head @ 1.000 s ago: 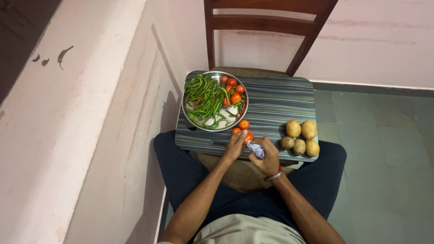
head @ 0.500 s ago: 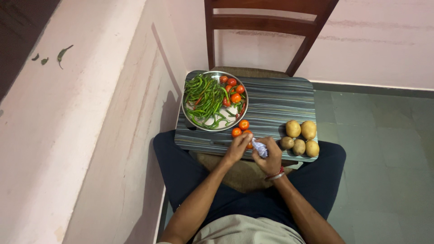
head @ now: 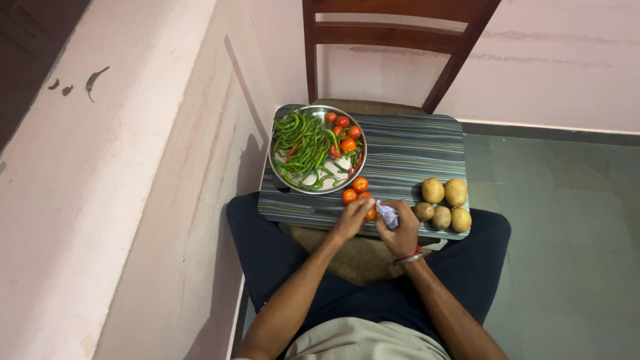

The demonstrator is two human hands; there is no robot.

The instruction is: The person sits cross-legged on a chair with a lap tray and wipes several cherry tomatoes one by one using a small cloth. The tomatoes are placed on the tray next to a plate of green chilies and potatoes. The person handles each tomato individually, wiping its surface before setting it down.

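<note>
My left hand point(head: 351, 219) grips a small red tomato point(head: 370, 214) at the near edge of a striped lap tray point(head: 407, 150). My right hand point(head: 401, 232) holds a crumpled pale cloth point(head: 387, 214) pressed against that tomato. Two more tomatoes point(head: 355, 190) lie loose on the tray just above my hands. A steel plate point(head: 277, 168) at the tray's left holds several green chillies point(head: 303, 147) and several small tomatoes point(head: 343, 130).
Several potatoes point(head: 443, 202) sit at the tray's right near corner, close to my right hand. A wooden chair point(head: 393, 47) stands behind the tray against a pink wall. A pink ledge point(head: 120, 200) runs along the left. Grey floor tiles point(head: 567, 213) lie on the right.
Both hands have shifted slightly right and toward me with the tomato and cloth. The loose tomato by my left fingers now lies uncovered on the tray.
</note>
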